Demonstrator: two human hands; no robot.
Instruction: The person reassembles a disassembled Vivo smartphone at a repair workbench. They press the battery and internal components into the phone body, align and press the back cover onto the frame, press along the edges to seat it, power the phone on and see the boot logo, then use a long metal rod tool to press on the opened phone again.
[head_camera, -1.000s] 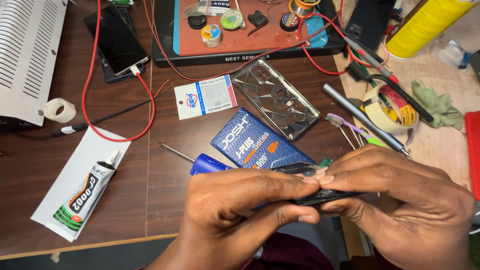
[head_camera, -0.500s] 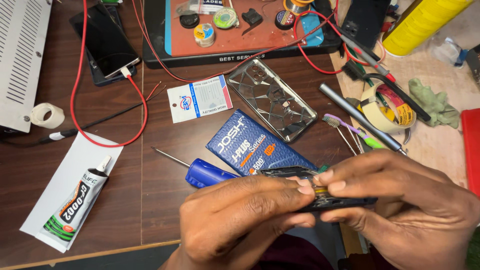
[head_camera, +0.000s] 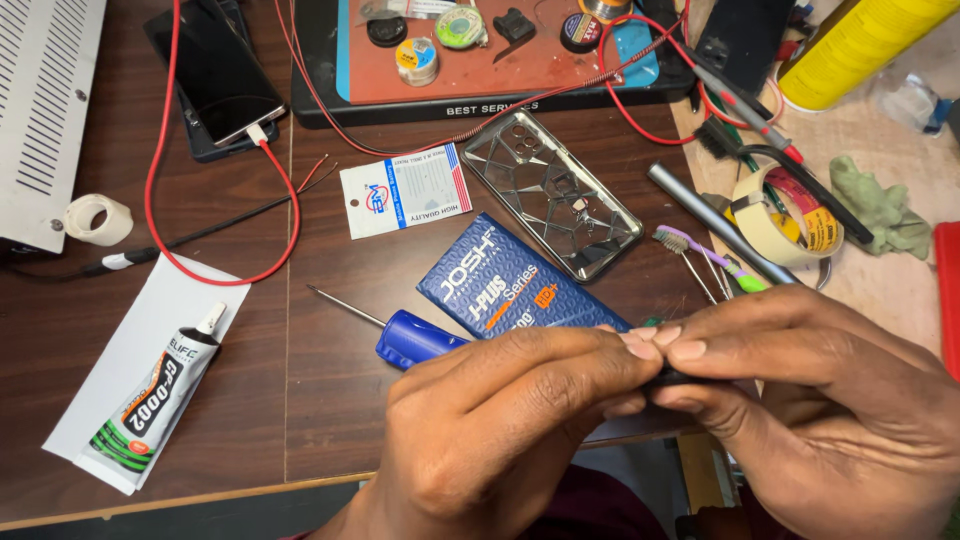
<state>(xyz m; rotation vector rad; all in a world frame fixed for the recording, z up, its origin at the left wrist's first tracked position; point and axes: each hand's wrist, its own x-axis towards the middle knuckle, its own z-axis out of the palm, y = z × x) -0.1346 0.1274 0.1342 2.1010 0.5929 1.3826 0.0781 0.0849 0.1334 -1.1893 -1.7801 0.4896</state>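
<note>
Both hands up close at the near edge of the surface (head_camera: 330, 300): left hand (head_camera: 490, 430) and right hand (head_camera: 830, 400) pinched together, each grip closed tight on a small dark object (head_camera: 668, 378), fingertips meeting over it, so mostly hidden and honestly couldn't tell what it was. Just behind the hands, a blue-handled screwdriver (head_camera: 412, 337) lying flat, touching a blue printed box (head_camera: 505, 287). Off to the near left, a glue tube (head_camera: 150, 400) resting on white paper (head_camera: 130, 345). Further back, a clear phone case (head_camera: 550, 195) beside a small white card (head_camera: 405, 190), a toothbrush (head_camera: 705, 250) and a tape roll (head_camera: 785, 215) to the right. Way at the back, a dark phone (head_camera: 215, 75) plugged into a red cable (head_camera: 160, 190), plus a work mat (head_camera: 480, 55) with little solder spools.
</note>
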